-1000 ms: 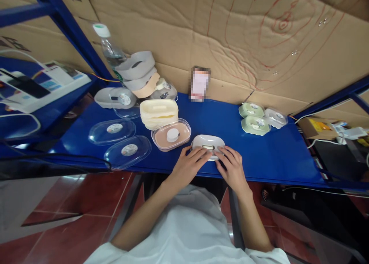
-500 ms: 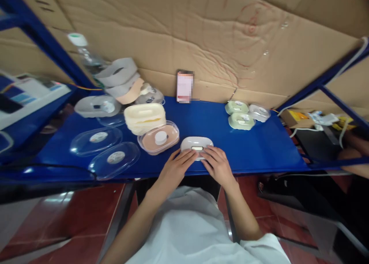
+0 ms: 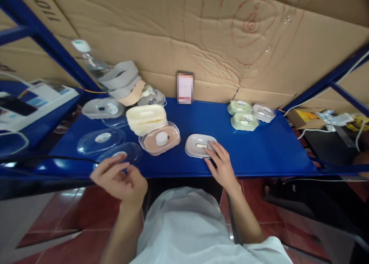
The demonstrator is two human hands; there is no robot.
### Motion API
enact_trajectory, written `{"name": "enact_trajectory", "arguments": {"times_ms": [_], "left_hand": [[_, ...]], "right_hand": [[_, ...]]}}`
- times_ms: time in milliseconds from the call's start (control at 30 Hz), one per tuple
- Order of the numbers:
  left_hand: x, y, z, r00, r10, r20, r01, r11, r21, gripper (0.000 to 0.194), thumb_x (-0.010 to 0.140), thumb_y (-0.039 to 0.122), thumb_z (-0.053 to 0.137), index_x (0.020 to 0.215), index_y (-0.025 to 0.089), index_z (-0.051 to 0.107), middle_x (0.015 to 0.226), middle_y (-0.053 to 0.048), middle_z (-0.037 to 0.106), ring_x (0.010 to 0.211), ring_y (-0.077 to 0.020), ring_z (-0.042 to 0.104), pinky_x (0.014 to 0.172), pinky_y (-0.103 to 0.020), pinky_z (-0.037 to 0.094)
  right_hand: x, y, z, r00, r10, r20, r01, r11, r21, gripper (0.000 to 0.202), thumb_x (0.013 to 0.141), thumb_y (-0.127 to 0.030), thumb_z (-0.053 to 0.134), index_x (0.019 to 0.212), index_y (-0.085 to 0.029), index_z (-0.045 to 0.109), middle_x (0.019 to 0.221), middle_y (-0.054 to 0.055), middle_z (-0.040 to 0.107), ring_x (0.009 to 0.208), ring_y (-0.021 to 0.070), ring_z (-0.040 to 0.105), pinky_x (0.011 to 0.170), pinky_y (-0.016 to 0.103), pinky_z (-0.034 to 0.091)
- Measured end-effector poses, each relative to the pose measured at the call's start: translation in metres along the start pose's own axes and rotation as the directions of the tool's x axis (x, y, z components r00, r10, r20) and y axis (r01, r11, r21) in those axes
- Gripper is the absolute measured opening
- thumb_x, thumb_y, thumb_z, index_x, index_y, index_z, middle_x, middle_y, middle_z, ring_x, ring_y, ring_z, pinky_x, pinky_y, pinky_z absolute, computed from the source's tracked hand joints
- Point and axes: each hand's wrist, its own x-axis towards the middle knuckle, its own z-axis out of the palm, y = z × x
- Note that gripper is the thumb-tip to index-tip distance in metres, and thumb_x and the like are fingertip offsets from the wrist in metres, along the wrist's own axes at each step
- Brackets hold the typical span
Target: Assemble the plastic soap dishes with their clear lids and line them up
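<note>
A pale grey, oval soap-dish-like container (image 3: 192,150) with a small oblong piece in its middle lies near the table's front edge. My right hand (image 3: 221,166) rests on its right side, fingers stretched and apart. My left hand (image 3: 122,177) is raised over the front left edge, fingers loosely bent and apart, with nothing visible in them. It partly covers a clear oval lid (image 3: 134,152) with a round sticker. Another clear lid (image 3: 86,142) lies just behind. Between my hands sits a peach container under a clear lid (image 3: 150,142), with a white round piece on top.
Stacked cream containers (image 3: 147,117), grey bands (image 3: 122,77) and a bottle (image 3: 82,46) stand at the back left. A phone (image 3: 185,89) leans on the cardboard wall (image 3: 161,33). Green containers (image 3: 245,122) and a pale one (image 3: 263,113) sit at the right. A cable (image 3: 57,157) crosses the left edge.
My left hand has let go of the pale grey container and moved left to the clear lids. My right hand stays on the container. The view has shifted slightly.
</note>
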Motion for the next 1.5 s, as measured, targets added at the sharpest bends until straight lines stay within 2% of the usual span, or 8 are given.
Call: {"name": "enact_trajectory", "arguments": {"times_ms": [100, 267, 467, 800, 967, 1133, 1233, 1500], "left_hand": [[-0.008, -0.022, -0.015, 0.949, -0.201, 0.244, 0.123, 0.946, 0.301, 0.045, 0.100, 0.036, 0.064, 0.141, 0.018, 0.060, 0.162, -0.025, 0.041, 0.153, -0.0447, 0.041, 0.121, -0.074, 0.036], [-0.006, -0.067, -0.055, 0.625, -0.499, 0.600, 0.174, 0.839, 0.516, 0.071, 0.095, 0.059, 0.067, 0.157, 0.028, 0.053, 0.174, -0.024, 0.031, 0.159, -0.0601, 0.022, 0.111, -0.093, 0.024], [0.003, -0.089, -0.087, 0.685, -0.306, 0.661, 0.068, 0.931, 0.360, 0.052, 0.097, 0.057, 0.061, 0.138, 0.028, 0.071, 0.153, -0.016, 0.060, 0.140, -0.0433, 0.056, 0.117, -0.066, 0.046], [0.018, -0.044, -0.108, 0.701, -0.120, 0.703, 0.062, 0.992, 0.107, 0.041, 0.102, 0.064, 0.058, 0.132, 0.042, 0.075, 0.137, 0.000, 0.076, 0.118, -0.0305, 0.076, 0.103, -0.048, 0.064], [0.024, 0.021, -0.071, 0.688, 0.152, 0.710, -0.058, 0.986, -0.155, 0.037, 0.106, 0.042, 0.061, 0.142, 0.038, 0.069, 0.144, -0.002, 0.071, 0.137, -0.0286, 0.066, 0.108, -0.045, 0.062], [-0.002, 0.078, 0.030, 0.844, 0.230, 0.485, -0.105, 0.957, -0.271, 0.046, 0.098, 0.022, 0.076, 0.142, 0.030, 0.067, 0.141, -0.009, 0.070, 0.139, -0.0300, 0.063, 0.114, -0.050, 0.057], [-0.019, 0.080, 0.078, 0.834, 0.246, 0.494, -0.137, 0.960, -0.245, 0.043, 0.099, 0.024, 0.074, 0.140, 0.029, 0.068, 0.140, -0.011, 0.071, 0.137, -0.0316, 0.064, 0.113, -0.052, 0.056], [-0.022, 0.048, 0.074, 0.671, 0.256, 0.696, -0.109, 0.962, -0.249, 0.058, 0.104, 0.021, 0.063, 0.159, 0.037, 0.052, 0.173, -0.013, 0.037, 0.159, -0.0367, 0.041, 0.125, -0.060, 0.044]], "right_hand": [[-0.001, 0.003, 0.002, 0.999, 0.031, -0.006, -0.031, 1.000, -0.004, 0.045, 0.109, -0.031, 0.060, 0.154, -0.033, 0.060, 0.164, 0.009, 0.054, 0.157, 0.0339, 0.044, 0.125, 0.062, 0.045], [-0.002, 0.008, 0.003, 1.000, 0.007, 0.009, -0.007, 0.999, 0.033, 0.038, 0.109, -0.030, 0.059, 0.146, -0.030, 0.067, 0.157, 0.008, 0.062, 0.155, 0.0338, 0.046, 0.123, 0.063, 0.048], [-0.002, 0.010, 0.005, 1.000, -0.009, 0.003, 0.009, 0.999, 0.039, 0.036, 0.108, -0.031, 0.061, 0.143, -0.029, 0.069, 0.152, 0.009, 0.065, 0.153, 0.0342, 0.048, 0.123, 0.064, 0.048], [0.001, -0.003, -0.003, 0.996, 0.004, 0.092, -0.008, 0.999, 0.035, 0.039, 0.109, -0.030, 0.059, 0.148, -0.031, 0.065, 0.156, 0.007, 0.063, 0.157, 0.0333, 0.045, 0.124, 0.064, 0.048], [0.000, -0.004, -0.005, 0.987, 0.097, 0.124, -0.113, 0.986, 0.126, 0.055, 0.110, -0.036, 0.056, 0.165, -0.033, 0.045, 0.162, 0.007, 0.057, 0.159, 0.0310, 0.043, 0.128, 0.059, 0.044], [-0.007, 0.004, -0.011, 0.975, 0.208, -0.077, -0.175, 0.936, 0.306, 0.063, 0.116, -0.046, 0.032, 0.175, -0.031, 0.017, 0.178, 0.010, 0.033, 0.158, 0.0304, 0.044, 0.124, 0.054, 0.049], [-0.005, 0.003, -0.014, 0.992, 0.124, -0.005, -0.120, 0.967, 0.225, 0.065, 0.113, -0.051, 0.043, 0.174, -0.034, 0.024, 0.181, 0.007, 0.023, 0.164, 0.0327, 0.032, 0.129, 0.056, 0.043], [0.004, -0.007, -0.007, 0.987, 0.062, 0.150, -0.066, 0.998, 0.019, 0.068, 0.110, -0.029, 0.057, 0.172, -0.039, 0.029, 0.178, 0.004, 0.033, 0.166, 0.0300, 0.030, 0.131, 0.056, 0.041]]}}
